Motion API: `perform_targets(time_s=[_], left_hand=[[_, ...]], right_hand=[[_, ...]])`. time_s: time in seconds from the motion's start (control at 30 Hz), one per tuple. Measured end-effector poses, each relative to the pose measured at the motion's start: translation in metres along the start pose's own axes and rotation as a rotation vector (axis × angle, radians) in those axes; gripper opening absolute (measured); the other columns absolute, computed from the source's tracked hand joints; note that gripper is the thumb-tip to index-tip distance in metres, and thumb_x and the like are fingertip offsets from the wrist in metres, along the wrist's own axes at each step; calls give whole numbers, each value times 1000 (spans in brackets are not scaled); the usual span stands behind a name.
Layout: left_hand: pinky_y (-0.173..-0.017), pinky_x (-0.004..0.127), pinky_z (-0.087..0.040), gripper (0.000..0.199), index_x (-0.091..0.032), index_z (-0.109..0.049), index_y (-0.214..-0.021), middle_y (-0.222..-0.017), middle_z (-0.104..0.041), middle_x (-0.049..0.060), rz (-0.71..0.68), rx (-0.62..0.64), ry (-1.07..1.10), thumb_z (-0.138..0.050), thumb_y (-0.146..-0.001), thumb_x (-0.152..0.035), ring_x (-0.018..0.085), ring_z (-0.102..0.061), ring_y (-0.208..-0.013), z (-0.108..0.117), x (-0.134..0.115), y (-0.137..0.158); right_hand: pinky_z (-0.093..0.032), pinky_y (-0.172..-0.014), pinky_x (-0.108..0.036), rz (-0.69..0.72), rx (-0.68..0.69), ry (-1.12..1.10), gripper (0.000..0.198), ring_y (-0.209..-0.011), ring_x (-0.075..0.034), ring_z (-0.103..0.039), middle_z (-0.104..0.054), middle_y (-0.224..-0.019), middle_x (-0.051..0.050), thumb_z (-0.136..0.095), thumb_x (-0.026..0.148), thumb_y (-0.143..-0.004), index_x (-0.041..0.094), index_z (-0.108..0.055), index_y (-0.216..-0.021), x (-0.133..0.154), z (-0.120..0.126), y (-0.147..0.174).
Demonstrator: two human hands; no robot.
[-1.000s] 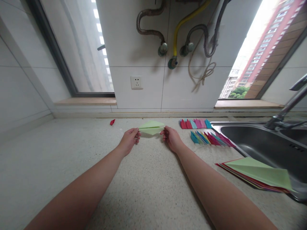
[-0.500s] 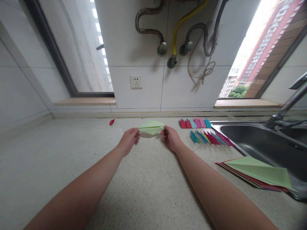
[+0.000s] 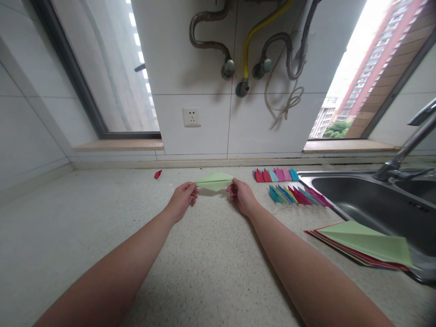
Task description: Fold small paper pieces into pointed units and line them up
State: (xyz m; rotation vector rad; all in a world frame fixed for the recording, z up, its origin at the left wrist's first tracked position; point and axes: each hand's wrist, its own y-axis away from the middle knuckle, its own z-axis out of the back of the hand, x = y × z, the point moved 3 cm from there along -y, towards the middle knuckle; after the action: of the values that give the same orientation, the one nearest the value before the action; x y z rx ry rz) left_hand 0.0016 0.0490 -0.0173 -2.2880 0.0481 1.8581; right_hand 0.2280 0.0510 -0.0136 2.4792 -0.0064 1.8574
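Observation:
A light green folded paper (image 3: 214, 181) is stretched between my two hands, just over the speckled countertop (image 3: 204, 263). My left hand (image 3: 184, 199) pinches its left tip between thumb and fingers. At the opposite tip, my right hand (image 3: 242, 195) grips the paper in the same way. A crease runs lengthwise along the paper, with a flap above and a flap below it. To the left of my left hand lies a small red folded paper piece (image 3: 158, 174).
Right of my hands are a back row of folded paper pieces (image 3: 275, 175) and a front row of coloured ones (image 3: 299, 195). A stack of folded sheets (image 3: 364, 243) lies by the steel sink (image 3: 354, 200) with its faucet (image 3: 398, 159). Behind is a tiled wall (image 3: 194, 143) with hoses.
The camera view has shifted very slightly. Both hands keep the green paper by its tips in nearly the same place.

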Motion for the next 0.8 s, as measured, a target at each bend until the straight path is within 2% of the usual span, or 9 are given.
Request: perform_targets(time_s=[0.3,0.53,0.8], left_hand=[[-50,21,-36,35,-13,-53,-95,-84,-52,6,-20,-4,-24,-64,-82,-43,11,-47,-69,-1,-2,1],[-48,21,-35,33,-14,-52,-96,-83,-51,5,-40,-18,-17,-63,-83,-43,10,-46,-68,0,-3,3],[-48,22,-36,34,-14,-48,-94,-86,-53,6,-38,-12,2,-60,-85,-44,11,-47,-68,0,-2,1]], right_hand=[[-32,-43,-23,-8,-18,-27,37,-53,-8,-40,-55,-89,-7,-47,47,-82,13,-50,-97,1,-2,0],[-32,-44,-23,-10,8,-38,45,-54,-8,-39,-55,-88,-6,-50,57,-81,15,-48,-96,2,-2,2],[-33,-46,-22,-23,25,-37,45,-55,-9,-42,-55,-90,-8,-51,55,-81,14,-48,-98,3,-2,3]])
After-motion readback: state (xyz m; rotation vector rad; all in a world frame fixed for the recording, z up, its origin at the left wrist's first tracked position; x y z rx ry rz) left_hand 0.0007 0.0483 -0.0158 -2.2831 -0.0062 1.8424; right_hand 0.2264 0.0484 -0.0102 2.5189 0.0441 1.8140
